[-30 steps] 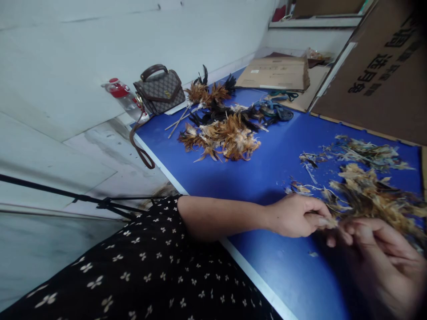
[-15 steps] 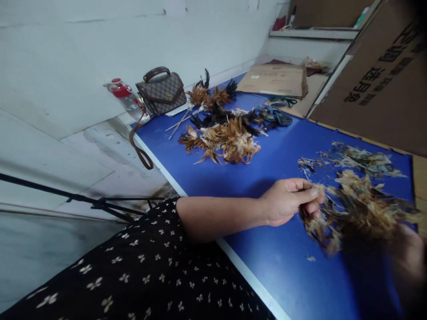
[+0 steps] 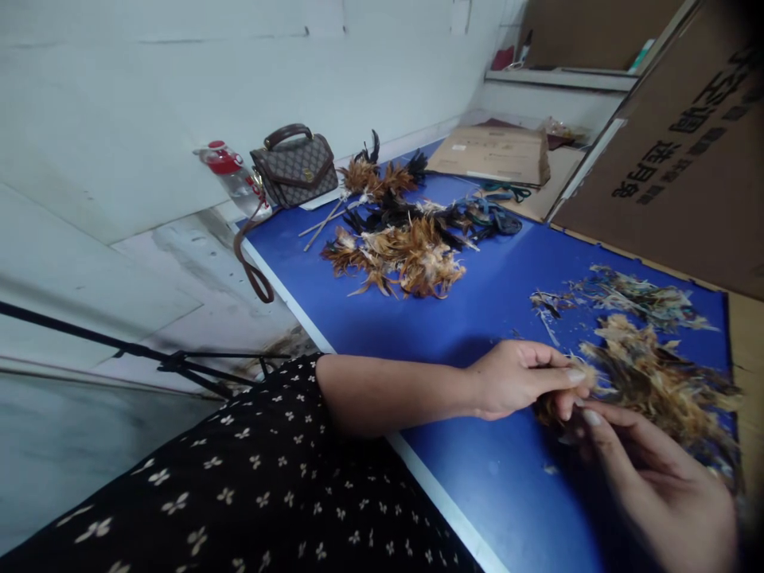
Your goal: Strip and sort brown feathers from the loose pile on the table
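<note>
left hand [image 3: 514, 380] partly hides its feathers [image 3: 547, 411]; contents of right hand [image 3: 665, 481] unclear.

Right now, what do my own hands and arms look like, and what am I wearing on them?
Your left hand and right hand are ungloved, with no rings or watch showing. A black sleeve, printed with small, pale, petalled motifs, ends above the bare left forearm. Any right sleeve is out of view.

Blk garment [image 3: 280, 477] w/ sm. off-wht petal motifs, L slv [image 3: 298, 390] short.
</note>
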`<action>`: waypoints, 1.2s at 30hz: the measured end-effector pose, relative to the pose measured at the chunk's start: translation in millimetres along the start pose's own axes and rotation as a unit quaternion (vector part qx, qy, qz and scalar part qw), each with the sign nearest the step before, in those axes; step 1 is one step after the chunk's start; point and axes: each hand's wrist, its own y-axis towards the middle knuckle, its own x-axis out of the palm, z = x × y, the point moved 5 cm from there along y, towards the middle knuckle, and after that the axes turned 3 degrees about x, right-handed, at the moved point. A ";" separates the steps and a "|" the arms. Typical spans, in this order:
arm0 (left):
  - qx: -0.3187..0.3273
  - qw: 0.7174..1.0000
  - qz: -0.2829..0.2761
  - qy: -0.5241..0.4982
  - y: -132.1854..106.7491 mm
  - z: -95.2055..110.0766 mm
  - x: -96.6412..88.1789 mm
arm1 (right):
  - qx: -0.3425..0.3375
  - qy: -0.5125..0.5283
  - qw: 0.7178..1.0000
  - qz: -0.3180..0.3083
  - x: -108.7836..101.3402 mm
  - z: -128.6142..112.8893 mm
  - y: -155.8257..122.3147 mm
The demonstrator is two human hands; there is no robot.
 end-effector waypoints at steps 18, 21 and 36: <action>-0.087 0.985 -0.042 0.144 -2.5 -23.6 -7.9 | 0.041 -0.008 0.998 0.036 -14.6 27.5 1.6; -0.104 0.985 -0.044 0.133 -2.3 -27.5 -8.9 | 0.010 -0.012 0.999 0.043 -16.6 31.5 4.9; 0.033 0.991 0.083 0.104 5.6 -6.2 -17.5 | 0.020 0.008 0.999 0.041 -15.2 17.2 8.4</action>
